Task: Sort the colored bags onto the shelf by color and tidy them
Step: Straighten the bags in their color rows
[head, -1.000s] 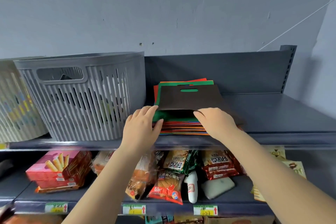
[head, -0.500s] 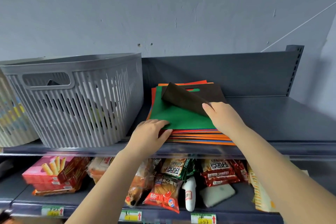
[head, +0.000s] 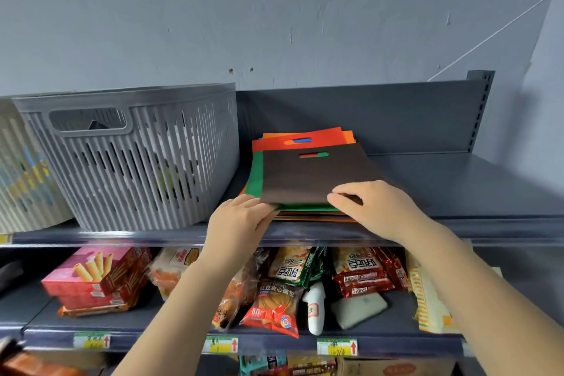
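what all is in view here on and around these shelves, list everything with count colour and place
brown bag: one, dark brown, top of the stack on the upper shelf
green bag: one, green, directly under the brown bag
red and orange bags: several, count unclear, showing behind and below in the stack
grey basket: one, slatted, upper shelf, left of the stack
pale basket: one, far left, partly cut off
upper shelf: one, dark grey
pink snack boxes: stacked, lower shelf left
snack packets: many, mixed colours, lower shelf centre
price tags: three, green and yellow, lower shelf edge
left hand: at the stack's front left corner
right hand: grip on the brown bag's front edge
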`<state>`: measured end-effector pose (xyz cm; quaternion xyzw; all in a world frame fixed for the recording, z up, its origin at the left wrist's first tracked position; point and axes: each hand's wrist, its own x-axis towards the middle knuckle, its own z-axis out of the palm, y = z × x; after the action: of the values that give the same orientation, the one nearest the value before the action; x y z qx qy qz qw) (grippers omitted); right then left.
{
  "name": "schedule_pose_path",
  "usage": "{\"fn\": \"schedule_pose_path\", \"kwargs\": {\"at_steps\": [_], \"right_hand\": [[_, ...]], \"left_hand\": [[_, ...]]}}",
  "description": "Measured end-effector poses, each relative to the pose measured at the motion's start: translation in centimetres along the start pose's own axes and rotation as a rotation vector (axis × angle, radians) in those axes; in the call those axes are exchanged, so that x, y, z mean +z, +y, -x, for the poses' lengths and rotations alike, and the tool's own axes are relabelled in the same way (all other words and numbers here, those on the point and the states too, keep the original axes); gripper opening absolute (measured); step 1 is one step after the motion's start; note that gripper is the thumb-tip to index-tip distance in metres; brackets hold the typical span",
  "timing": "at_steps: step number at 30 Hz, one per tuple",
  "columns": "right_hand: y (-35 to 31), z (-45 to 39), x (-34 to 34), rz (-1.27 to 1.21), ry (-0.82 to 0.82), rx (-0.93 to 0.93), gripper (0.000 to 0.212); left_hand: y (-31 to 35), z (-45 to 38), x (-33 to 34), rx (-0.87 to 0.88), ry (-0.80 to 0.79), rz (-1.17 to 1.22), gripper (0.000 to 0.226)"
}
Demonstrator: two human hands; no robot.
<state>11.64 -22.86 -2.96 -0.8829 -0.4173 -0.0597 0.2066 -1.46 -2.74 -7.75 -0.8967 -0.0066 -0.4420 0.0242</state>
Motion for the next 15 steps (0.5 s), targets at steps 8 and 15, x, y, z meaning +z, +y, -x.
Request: {"fn": "schedule_pose_path", "kwargs": {"at_steps": [8, 15], "right_hand": [[2.4, 3.5, -2.3, -0.287, 0.292, 0.432, 0.045], [1.6, 5.5, -1.1, -1.276, -0.056, 0.687, 0.006]], "left_hand": [[0.3, 3.6, -3.5, -0.041, 0.132, 0.068, 0.03], [1.0, 5.5, -4.6, 0.004, 0.105, 0.14, 0.029]]}}
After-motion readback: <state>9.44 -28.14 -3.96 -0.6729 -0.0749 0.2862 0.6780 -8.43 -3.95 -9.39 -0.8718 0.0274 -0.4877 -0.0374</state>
